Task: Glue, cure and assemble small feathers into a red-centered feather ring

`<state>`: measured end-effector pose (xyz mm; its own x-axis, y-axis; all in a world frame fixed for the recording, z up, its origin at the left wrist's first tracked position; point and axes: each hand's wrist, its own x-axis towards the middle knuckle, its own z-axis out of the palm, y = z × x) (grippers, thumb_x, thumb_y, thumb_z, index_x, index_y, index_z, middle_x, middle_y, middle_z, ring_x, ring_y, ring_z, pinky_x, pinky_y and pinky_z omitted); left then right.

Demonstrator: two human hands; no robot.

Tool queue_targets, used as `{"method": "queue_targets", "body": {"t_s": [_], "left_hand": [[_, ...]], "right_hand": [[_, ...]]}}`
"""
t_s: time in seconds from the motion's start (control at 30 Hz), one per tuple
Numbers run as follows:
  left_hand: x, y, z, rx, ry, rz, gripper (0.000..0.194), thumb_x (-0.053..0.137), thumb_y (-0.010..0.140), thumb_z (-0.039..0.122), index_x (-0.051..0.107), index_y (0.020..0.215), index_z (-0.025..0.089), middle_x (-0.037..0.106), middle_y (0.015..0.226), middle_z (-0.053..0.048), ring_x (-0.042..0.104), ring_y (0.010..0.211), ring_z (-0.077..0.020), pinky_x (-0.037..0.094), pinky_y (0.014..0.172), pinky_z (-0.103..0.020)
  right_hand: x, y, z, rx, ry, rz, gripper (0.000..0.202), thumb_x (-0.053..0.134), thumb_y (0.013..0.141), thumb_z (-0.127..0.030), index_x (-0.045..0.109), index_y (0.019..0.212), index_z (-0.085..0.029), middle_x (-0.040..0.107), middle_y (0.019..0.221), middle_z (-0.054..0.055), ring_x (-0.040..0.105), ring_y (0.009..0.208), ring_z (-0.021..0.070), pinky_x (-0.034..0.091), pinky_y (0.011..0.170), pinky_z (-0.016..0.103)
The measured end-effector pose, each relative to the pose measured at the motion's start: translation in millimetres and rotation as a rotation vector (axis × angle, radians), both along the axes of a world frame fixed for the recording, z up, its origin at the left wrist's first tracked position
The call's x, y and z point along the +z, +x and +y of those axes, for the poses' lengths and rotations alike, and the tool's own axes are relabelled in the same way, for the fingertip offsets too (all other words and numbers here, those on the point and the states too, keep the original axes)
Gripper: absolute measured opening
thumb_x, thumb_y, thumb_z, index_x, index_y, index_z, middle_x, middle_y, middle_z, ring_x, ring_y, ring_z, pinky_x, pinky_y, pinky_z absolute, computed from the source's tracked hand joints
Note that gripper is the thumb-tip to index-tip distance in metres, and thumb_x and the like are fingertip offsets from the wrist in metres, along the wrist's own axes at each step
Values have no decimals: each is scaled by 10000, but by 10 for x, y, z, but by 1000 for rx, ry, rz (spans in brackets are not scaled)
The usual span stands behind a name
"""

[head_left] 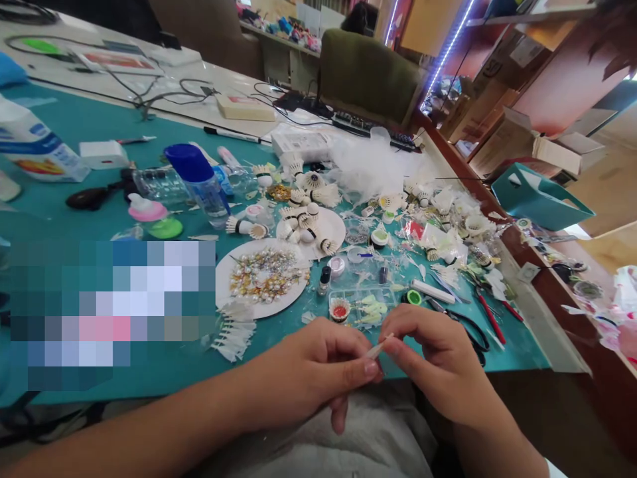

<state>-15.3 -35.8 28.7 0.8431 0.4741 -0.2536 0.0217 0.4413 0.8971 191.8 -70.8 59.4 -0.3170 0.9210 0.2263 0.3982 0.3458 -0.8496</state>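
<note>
Between my two hands, above my lap at the table's front edge, is a slim white feather piece (pixel 379 347). My left hand (pixel 328 362) pinches its lower end between thumb and fingers. The thumb and forefinger of my right hand (pixel 440 358) are closed on its upper tip. Just behind the hands lies a clear compartment box (pixel 361 295) with pale green pieces in it. At its left corner sits a small shuttlecock (pixel 340 311) with a red centre. An open pot of green (pixel 414 297) stands close to my right hand.
A white plate (pixel 293 302) holds beads and pearls, with feather pieces (pixel 233 335) before it. Several shuttlecocks (pixel 311 232) are heaped behind. Black-handled scissors (pixel 470 330) and red-handled pliers (pixel 490 318) lie at right. A blue-capped bottle (pixel 199 182) stands at back left. A blurred patch hides the left.
</note>
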Motion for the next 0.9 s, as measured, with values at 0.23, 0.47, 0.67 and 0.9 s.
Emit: {"method": "queue_targets", "body": {"t_s": [0.23,0.47,0.67,0.9], "left_hand": [[21,-76,-9,-70,22,96,522,677,834,687,621,790,170,518,647,49,536,546,-97,439,540,-198],[28,-84,11,-107,319,148,433,459,1002,544,560,780,186,473,694,42,397,634,-116,323,568,-223],[49,-106,16,-128,424,207,311,424,980,372,690,967,212,611,826,1,546,800,-174,409,706,-259],[12,-57,-50,-167,430,217,319,399,946,291,703,981,199,612,810,-8,560,752,-171,424,680,-256]], "right_hand": [[-26,408,-119,-275,-16,-237,218,596,982,-324,643,801,-211,613,730,-1,533,654,132,418,582,241],[-440,482,-149,-315,-310,-519,344,520,979,-439,662,788,-191,618,664,-1,534,587,143,387,537,263],[-457,490,-83,-398,-242,-743,339,510,964,-437,701,811,-203,714,707,27,632,633,185,398,590,292],[-345,457,-202,-461,14,-863,381,509,1004,-453,654,734,-226,651,598,5,606,555,171,332,547,295]]}}
